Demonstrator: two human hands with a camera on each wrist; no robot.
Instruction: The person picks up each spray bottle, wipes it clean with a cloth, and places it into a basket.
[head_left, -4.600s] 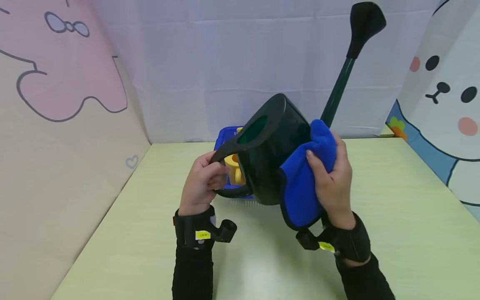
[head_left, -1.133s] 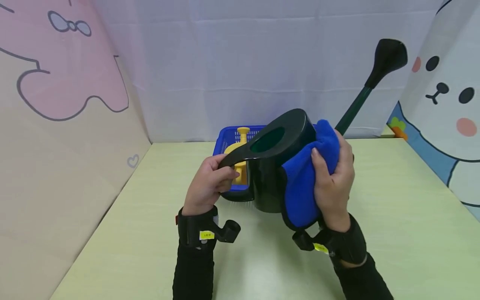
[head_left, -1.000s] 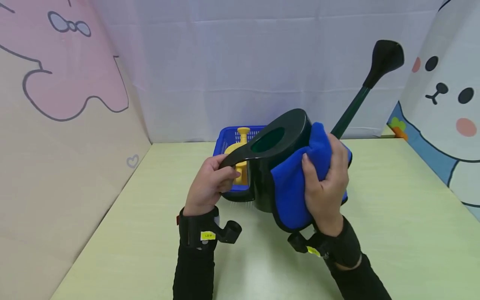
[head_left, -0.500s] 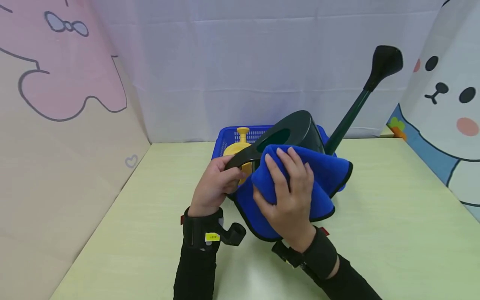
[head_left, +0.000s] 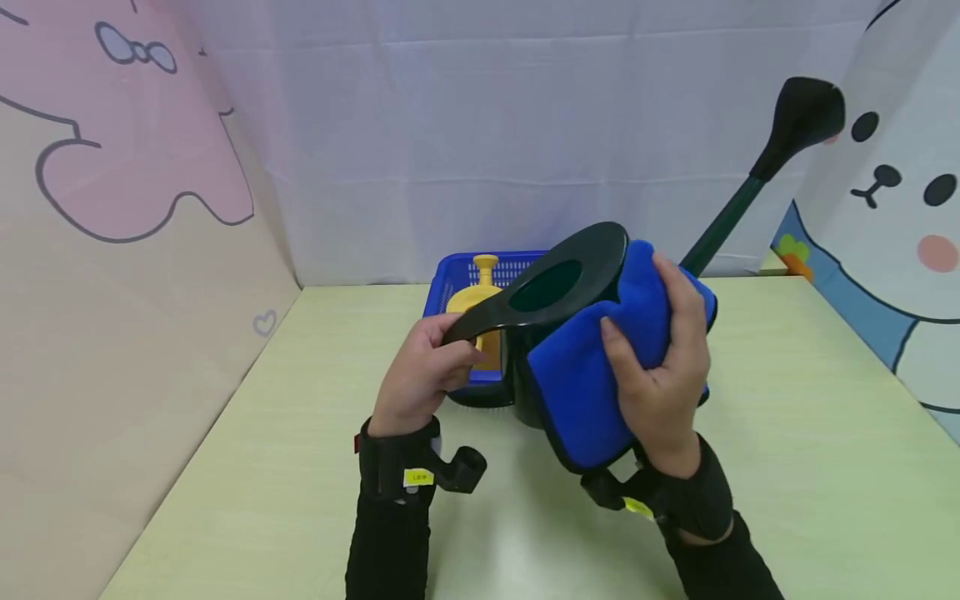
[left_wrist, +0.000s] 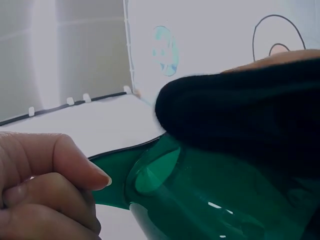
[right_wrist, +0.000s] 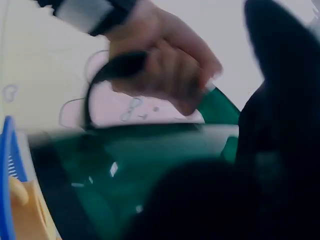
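— Grips?
— Left hand [head_left: 420, 375]: curled round handle [head_left: 483, 318]. Right hand [head_left: 667, 383]: gripping cloth [head_left: 581, 387].
— And the can [head_left: 596, 265]?
— Dark green, tilted between the grips, cloth against its side.
— Beyond them?
— Blue basket [head_left: 452, 272] on table [head_left: 300, 433], yellow item [head_left: 474, 295] inside.

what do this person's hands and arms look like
The left hand and right hand are bare; the sleeves are black. Each wrist has a wide black band with a stubby black mount and a yellow label, its print unclear. A red tab shows on the left band.
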